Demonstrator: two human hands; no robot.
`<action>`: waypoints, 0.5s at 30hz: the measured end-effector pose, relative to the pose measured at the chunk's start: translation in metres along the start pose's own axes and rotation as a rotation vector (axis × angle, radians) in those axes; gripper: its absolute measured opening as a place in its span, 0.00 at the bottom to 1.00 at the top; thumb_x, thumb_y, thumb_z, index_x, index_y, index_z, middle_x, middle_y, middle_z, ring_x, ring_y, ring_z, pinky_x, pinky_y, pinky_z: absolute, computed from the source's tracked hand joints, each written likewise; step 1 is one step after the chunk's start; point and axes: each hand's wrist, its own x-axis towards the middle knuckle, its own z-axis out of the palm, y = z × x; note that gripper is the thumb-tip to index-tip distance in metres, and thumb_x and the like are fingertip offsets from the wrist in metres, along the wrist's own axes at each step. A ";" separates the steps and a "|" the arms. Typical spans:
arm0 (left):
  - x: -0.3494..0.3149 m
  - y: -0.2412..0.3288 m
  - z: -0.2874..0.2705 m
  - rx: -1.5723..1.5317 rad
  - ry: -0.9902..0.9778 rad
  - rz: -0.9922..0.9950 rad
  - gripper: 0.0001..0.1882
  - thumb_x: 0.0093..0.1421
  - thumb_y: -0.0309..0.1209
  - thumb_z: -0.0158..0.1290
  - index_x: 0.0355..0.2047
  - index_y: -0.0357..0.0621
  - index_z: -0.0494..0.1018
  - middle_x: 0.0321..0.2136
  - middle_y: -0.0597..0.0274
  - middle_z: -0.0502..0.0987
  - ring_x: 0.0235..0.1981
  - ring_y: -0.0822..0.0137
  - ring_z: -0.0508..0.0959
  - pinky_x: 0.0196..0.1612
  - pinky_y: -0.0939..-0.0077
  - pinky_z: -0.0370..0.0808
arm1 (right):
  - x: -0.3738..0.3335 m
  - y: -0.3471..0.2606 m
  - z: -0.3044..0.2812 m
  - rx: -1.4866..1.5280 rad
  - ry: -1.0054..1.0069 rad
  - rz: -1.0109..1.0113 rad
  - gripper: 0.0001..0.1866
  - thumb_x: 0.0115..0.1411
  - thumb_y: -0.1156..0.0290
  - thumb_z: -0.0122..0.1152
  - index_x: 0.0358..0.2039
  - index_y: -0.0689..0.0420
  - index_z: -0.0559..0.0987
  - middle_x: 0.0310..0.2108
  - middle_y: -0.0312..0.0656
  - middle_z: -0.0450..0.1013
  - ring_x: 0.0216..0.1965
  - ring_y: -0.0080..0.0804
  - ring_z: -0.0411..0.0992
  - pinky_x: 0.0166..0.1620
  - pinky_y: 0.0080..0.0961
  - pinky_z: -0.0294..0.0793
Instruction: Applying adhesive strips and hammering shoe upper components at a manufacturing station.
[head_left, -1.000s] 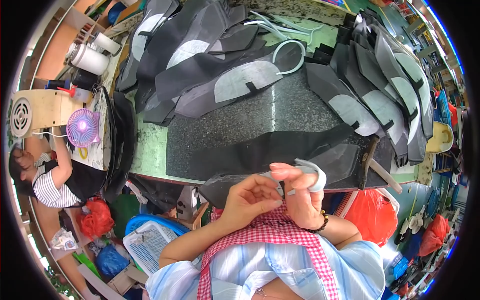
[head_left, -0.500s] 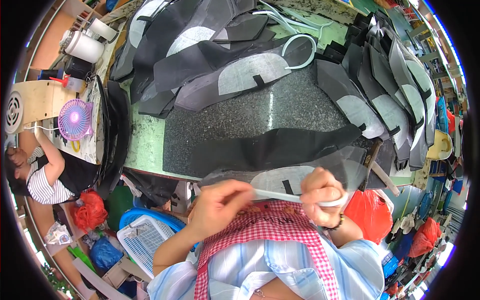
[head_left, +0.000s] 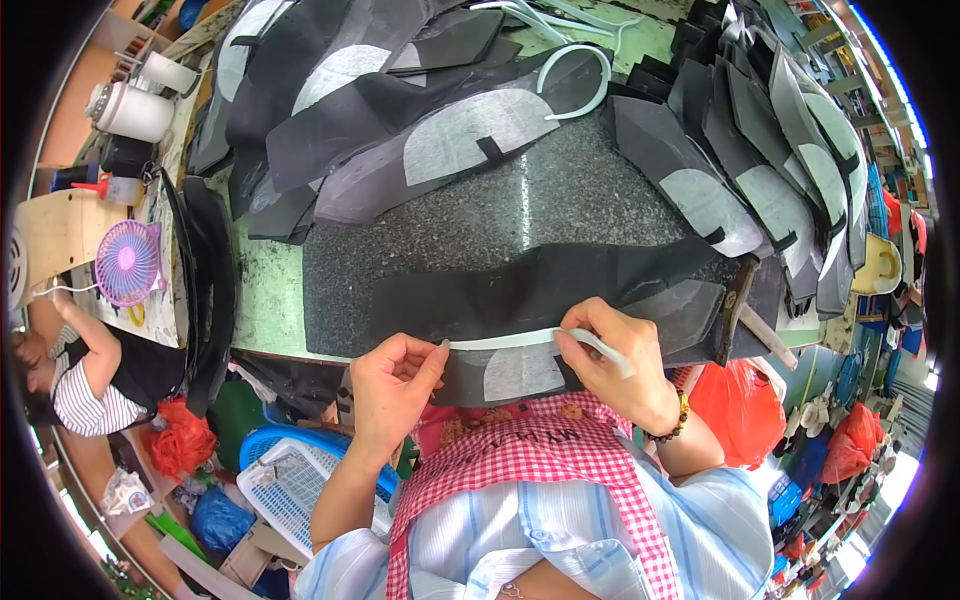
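A narrow white strip (head_left: pixel 505 341) is stretched along the middle of a black panel (head_left: pixel 470 300) at the near edge of the table. My left hand (head_left: pixel 395 385) pinches the strip's left end between thumb and fingertips. Farther right, my right hand (head_left: pixel 620 365) pinches it too, and a short tail of the strip curves out past the fingers. Below the strip, the panel's near part carries a pale half-round patch (head_left: pixel 525 372), partly covered by my right hand. Just right of the panel lies a hammer (head_left: pixel 736 310) with a wooden handle.
A dark speckled slab (head_left: pixel 430 240) forms the work surface. Similar panels with pale patches lie piled at the far left (head_left: pixel 340 150) and right (head_left: pixel 770 180). A loop of white strip (head_left: pixel 605 80) rests beyond. A purple fan (head_left: pixel 128 262) and another person (head_left: pixel 90 375) are at left.
Both hands have moved apart and laid the strip, earlier held in the air, along the panel. My right hand has opened out from a closed grasp into a pinch. The view has shifted slightly.
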 end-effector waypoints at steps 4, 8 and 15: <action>-0.003 0.010 0.011 0.280 0.108 0.094 0.06 0.56 0.25 0.63 0.29 0.37 0.77 0.19 0.61 0.78 0.20 0.75 0.77 0.23 0.82 0.72 | 0.002 0.008 0.007 -0.078 0.005 -0.043 0.08 0.54 0.73 0.65 0.32 0.56 0.74 0.25 0.43 0.74 0.25 0.43 0.76 0.27 0.35 0.73; -0.015 0.017 0.027 0.803 0.324 0.872 0.08 0.51 0.23 0.62 0.33 0.39 0.79 0.30 0.56 0.78 0.28 0.62 0.79 0.30 0.75 0.74 | 0.001 0.009 0.006 -0.167 -0.038 -0.040 0.08 0.53 0.75 0.66 0.31 0.58 0.76 0.27 0.42 0.75 0.24 0.38 0.76 0.28 0.29 0.73; -0.011 0.018 0.067 1.296 -0.080 1.199 0.27 0.56 0.46 0.53 0.41 0.30 0.76 0.43 0.41 0.77 0.47 0.53 0.75 0.52 0.62 0.71 | -0.009 0.026 -0.023 0.039 0.136 -0.097 0.08 0.55 0.75 0.67 0.37 0.58 0.82 0.28 0.44 0.75 0.25 0.35 0.76 0.28 0.26 0.74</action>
